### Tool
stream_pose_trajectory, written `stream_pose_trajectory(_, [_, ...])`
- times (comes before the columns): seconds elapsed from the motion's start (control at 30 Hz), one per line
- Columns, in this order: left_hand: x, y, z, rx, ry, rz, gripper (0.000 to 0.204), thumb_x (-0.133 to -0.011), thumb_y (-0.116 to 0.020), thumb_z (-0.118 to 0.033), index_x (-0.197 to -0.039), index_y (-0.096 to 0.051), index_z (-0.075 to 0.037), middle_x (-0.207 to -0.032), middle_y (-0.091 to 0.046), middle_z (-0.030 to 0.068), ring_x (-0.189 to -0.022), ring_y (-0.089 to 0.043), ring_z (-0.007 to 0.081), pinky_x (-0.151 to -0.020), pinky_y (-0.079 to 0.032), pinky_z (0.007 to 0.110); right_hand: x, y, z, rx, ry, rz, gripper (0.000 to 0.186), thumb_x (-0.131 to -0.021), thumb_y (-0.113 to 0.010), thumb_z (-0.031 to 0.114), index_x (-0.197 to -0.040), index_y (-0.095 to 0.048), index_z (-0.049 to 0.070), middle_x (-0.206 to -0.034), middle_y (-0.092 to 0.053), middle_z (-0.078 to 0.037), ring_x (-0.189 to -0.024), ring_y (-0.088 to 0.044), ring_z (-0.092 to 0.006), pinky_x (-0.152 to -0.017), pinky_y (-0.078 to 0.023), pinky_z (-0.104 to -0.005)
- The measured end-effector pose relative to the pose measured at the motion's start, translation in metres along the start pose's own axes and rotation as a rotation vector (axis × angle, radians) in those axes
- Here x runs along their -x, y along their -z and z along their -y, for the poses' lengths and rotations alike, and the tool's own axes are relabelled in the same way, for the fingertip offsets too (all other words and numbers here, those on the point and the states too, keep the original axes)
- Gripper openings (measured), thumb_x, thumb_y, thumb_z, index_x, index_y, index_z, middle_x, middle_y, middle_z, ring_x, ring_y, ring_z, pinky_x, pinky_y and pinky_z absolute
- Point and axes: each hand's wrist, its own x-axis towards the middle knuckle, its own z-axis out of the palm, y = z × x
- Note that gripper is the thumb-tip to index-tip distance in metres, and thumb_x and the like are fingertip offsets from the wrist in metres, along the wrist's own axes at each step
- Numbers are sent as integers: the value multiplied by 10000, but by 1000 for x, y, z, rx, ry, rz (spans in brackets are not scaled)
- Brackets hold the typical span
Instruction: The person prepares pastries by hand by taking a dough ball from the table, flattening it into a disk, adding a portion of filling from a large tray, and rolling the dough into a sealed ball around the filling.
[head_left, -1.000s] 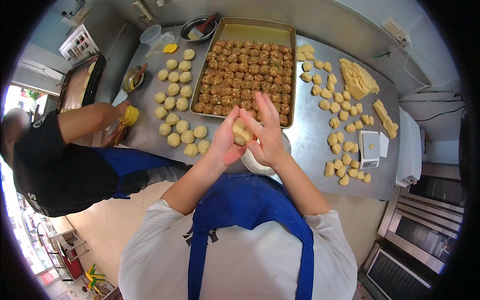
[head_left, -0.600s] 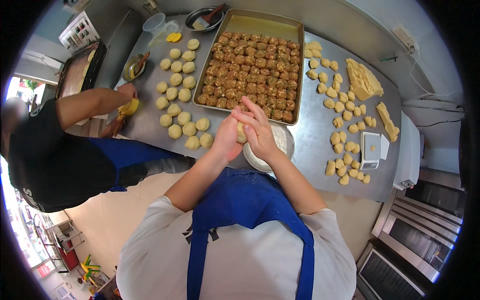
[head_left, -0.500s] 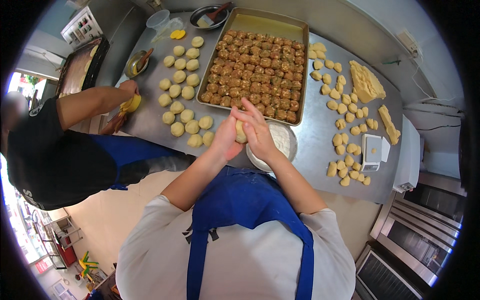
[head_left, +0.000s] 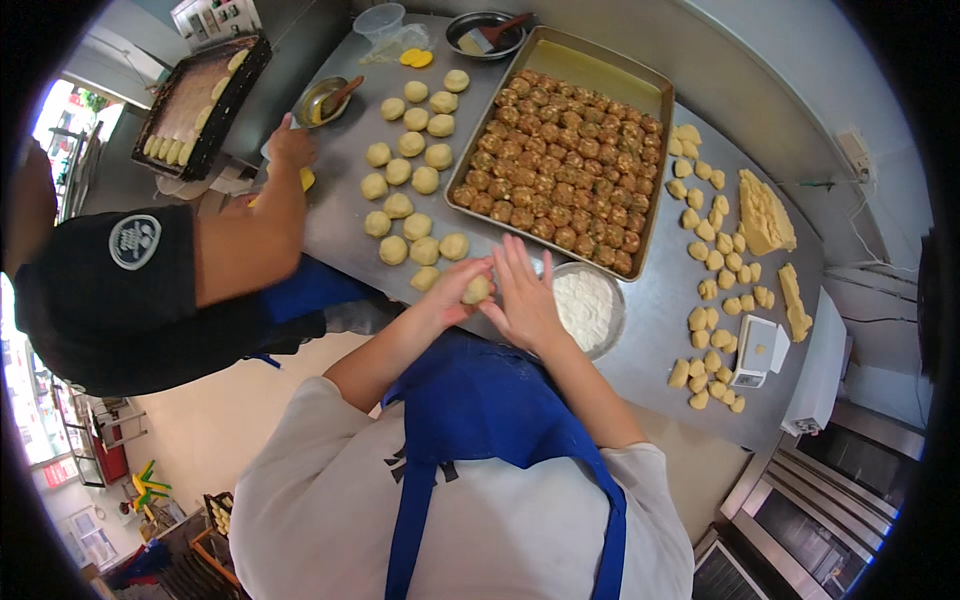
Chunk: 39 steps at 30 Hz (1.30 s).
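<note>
A pale, round dough ball rests in the curled fingers of my left hand. Close beside it, my right hand is stretched flat with its fingers extended, its thumb side near the ball. Just right of that hand sits a metal bowl of white flour. Beyond both hands lies a baking tray filled with rows of brown filling balls. Smooth dough balls stand in loose rows to the left of the tray.
Small dough pieces, larger dough slabs and a white scale occupy the table's right side. At left, a co-worker's arm reaches near a small bowl with a brush. A dark baking tray stands farther left.
My hands have parted from around the dough ball, which now sits in the left one. The co-worker's hand has moved away from the yellow item. The whole view has shifted.
</note>
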Motion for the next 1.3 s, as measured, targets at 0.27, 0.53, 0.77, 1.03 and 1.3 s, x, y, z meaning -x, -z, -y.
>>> stream_pose_trajectory(0.27, [12,137,-139,291,-596,-469,541,-941,-556,-447,-1336,-434,-97,-1325,-486,106,-1279,-435,239,-1132,-297,481,146,3,-86,233,-90,29,545,-811,-692,338,-1245,-584,26,-1266,-606,-151,-1262,-517,-274,-1115,-292,-520])
stream_pose_trajectory(0.53, [-37,11,-2,142,107,289,497,-1000,-447,-391,-1301,-506,-1,-1348,-544,176,-1208,-541,341,-1042,-417,466,143,17,-83,28,-32,-160,434,-770,-731,241,-1135,-645,23,-1168,-658,-145,-1111,-622,-296,-1007,-460,-454])
stream_pose_trajectory(0.77, [-38,-146,45,284,448,221,607,-1010,-398,-429,-1412,-400,26,-1486,-398,181,-1370,-382,336,-1142,-294,452,79,48,-108,-205,87,-456,188,-757,-720,230,-879,-714,87,-903,-699,-118,-927,-660,-320,-865,-513,-435])
stream_pose_trajectory(1.03, [-10,-85,23,395,187,-50,512,-1009,-415,-344,-1424,-409,-43,-1477,-433,114,-1367,-394,315,-1124,-315,448,76,99,-336,616,-744,-474,272,-836,-664,307,-908,-668,44,-920,-667,-98,-926,-602,-304,-900,-422,-487])
stream_pose_trajectory(1.3, [4,-57,38,400,153,-166,466,-1002,-423,-314,-1395,-437,-64,-1420,-490,99,-1307,-457,309,-1066,-387,453,95,69,-342,410,-654,-434,183,-840,-652,206,-939,-655,51,-913,-629,-117,-938,-558,-314,-868,-453,-459])
